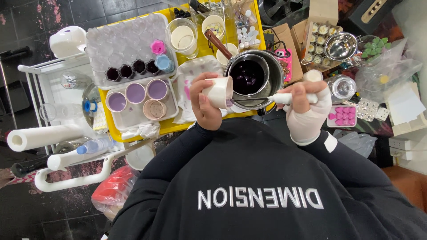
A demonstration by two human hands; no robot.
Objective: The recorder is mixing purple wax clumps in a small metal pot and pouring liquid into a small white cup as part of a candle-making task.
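Cup tipped by the pot
Left hand (205, 103) fingers hold a cup (219, 92) at the pot's (253, 78) 8 o'clock; gloved right hand (304, 109) grips a white handle (289, 98).

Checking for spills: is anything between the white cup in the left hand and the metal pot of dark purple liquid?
Nothing visible. The left hand holds the white cup tilted right at the metal pot rim. The gloved right hand holds a white stick beside it, not between them.

A pot (253, 78) sits at the frame's centre, on the right end of a tray (133, 129). Left of it on the tray lie a mould sheet (120, 44) above and three filled cups (135, 93) below. A paper roll (42, 137) lies at far left, an egg-carton box (321, 42) at upper right.
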